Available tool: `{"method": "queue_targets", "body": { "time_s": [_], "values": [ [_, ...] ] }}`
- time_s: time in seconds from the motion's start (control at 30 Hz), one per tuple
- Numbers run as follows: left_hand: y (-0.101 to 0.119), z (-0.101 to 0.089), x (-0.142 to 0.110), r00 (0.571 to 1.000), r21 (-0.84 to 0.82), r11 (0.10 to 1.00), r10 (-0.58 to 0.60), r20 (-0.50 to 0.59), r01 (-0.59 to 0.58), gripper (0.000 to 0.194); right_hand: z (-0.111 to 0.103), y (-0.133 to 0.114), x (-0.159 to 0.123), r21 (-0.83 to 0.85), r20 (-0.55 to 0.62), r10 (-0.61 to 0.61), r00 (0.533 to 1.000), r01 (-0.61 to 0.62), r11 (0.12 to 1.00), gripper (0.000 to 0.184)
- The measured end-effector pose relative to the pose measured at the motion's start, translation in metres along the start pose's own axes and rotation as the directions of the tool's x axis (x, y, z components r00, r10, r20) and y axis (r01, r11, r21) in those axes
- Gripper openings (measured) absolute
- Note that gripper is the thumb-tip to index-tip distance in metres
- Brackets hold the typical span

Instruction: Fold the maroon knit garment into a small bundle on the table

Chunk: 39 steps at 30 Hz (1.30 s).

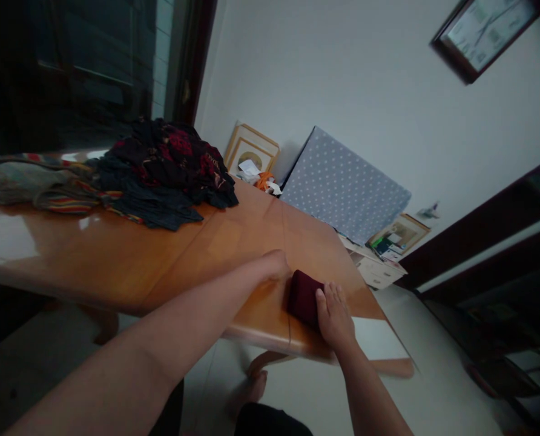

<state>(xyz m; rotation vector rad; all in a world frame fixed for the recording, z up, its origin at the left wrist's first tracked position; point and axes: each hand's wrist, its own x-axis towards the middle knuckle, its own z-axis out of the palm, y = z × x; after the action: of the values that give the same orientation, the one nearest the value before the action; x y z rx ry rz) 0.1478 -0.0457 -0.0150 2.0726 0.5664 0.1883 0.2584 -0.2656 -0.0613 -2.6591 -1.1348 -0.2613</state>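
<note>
A compact dark red bundle (304, 298), rectangular with rounded edges and looking like folded cloth, lies near the front edge of the wooden table (233, 242). My right hand (334, 312) rests along its right side, fingers stretched out and the thumb touching its edge. On the other side, just left of the bundle, my left hand (275, 264) is down by the tabletop with its fingers curled in. The inside of that hand is hidden, and no contact with the bundle can be made out.
Crumpled dark clothes (170, 163) with red patterns and a striped garment (56, 184) lie at the table's left. A white sheet (381, 339) is at the right end. Behind stand a dotted grey cover (342, 181), a framed picture (252, 148) and a white drawer unit (374, 266).
</note>
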Motion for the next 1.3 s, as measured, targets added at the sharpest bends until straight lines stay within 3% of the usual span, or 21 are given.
{"method": "queue_targets", "body": {
  "time_s": [0.17, 0.4, 0.6, 0.9, 1.3],
  "values": [
    [0.008, -0.003, 0.014, 0.996, 0.104, 0.994, -0.033, 0.088, 0.024, 0.008, -0.001, -0.001, -0.001, 0.013, 0.005, 0.006, 1.000, -0.006, 1.000, 0.079],
    [0.007, 0.006, 0.011, 0.999, 0.222, 0.975, -0.010, 0.047, 0.000, 0.028, -0.004, -0.003, -0.003, -0.003, 0.007, 0.005, 1.000, -0.005, 1.000, 0.079],
    [0.012, 0.015, 0.016, 1.000, 0.295, 0.956, 0.004, 0.014, -0.007, 0.031, -0.005, -0.005, -0.004, -0.033, -0.005, -0.021, 1.000, 0.021, 0.999, 0.077],
    [0.006, 0.020, 0.024, 0.994, 0.288, 0.952, 0.112, -0.002, -0.107, 0.014, -0.005, -0.006, -0.004, -0.049, -0.013, -0.023, 1.000, 0.023, 0.999, 0.075],
    [-0.003, 0.000, 0.033, 0.992, 0.189, 0.977, 0.082, 0.099, -0.100, 0.016, -0.003, -0.001, -0.004, -0.015, 0.003, 0.007, 1.000, -0.007, 1.000, 0.076]
  ]
}}
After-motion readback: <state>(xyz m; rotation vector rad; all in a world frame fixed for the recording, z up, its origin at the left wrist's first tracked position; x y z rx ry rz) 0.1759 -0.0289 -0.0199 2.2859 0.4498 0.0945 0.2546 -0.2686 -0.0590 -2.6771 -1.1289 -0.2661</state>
